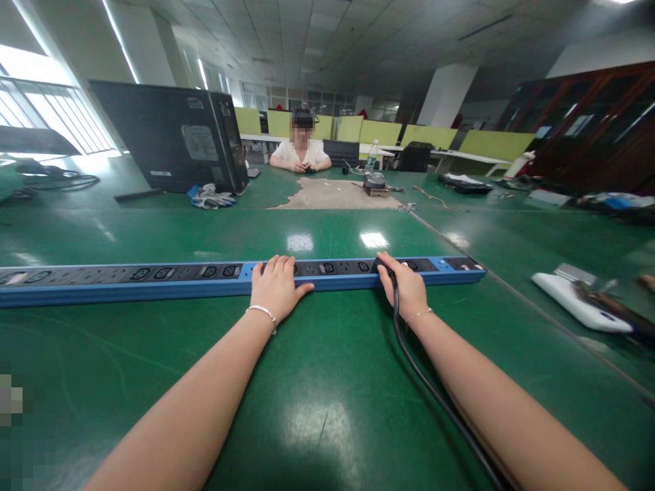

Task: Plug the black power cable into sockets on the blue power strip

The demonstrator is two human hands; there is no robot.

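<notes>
At the far left, looped cables (66, 181) lie on the green tabletop (102, 375), with a black computer case (189, 140) standing to their right and gloves (212, 197) just beside its base. Nearer, the blue power strip (127, 293) crosses the table in front of the person wearing the camera; its left end runs out of view. Green surface spreads on the near side, up to the forearms, and a narrower band lies beyond it, below the gloves and a torn pale patch (332, 194).

The left hand (276, 286) (a silver bracelet on its wrist) lies palm down over the strip's middle, open, fingers across the sockets and thumb out to the right, pressing on it without gripping anything. Across the table sits another person (301, 155), hands together.

The right hand (409, 290) is curled around a black plug (381, 264) at the socket face; its fingers hide whether the plug is seated. A black cord (424, 382) drops from it towards the wearer, beside the right forearm.

The strip's right end lies by a slanting seam (537, 315), with a white device (583, 303) well apart, farther right. The long axis runs left to right, the right end perhaps slightly farther away, though the wide lens bends things; the sockets face up.
</notes>
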